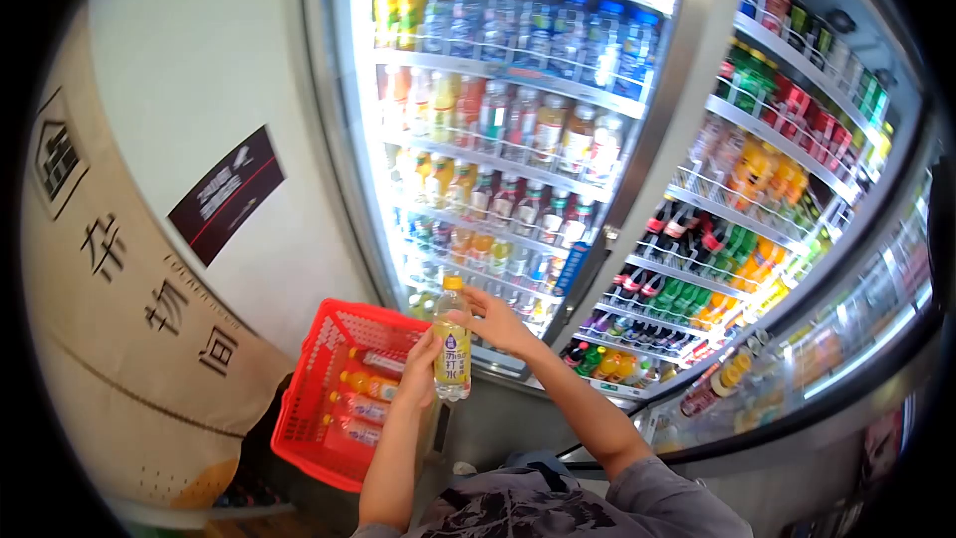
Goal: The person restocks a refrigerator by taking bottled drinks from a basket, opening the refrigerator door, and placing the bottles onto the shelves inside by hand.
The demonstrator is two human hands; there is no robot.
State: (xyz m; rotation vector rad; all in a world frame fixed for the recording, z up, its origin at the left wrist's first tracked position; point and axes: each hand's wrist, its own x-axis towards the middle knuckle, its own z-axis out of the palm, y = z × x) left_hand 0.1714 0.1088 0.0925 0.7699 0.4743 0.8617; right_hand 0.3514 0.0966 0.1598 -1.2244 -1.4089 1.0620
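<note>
Well, the bottle (452,344) is upright, just right of the basket (317,466); left hand (422,369) wraps its body, right hand (492,321) bends by its shoulder (pinching, I cannot tell). Probably light, slick, slightly yielding: best held mid-body.

Pale wall (189,60), dark sign (227,196), beige lettered curtain (129,359), lit drinks fridge (685,70)

Left hand (419,375) curled, right hand (494,323) near, seemingly half-curled.
</note>
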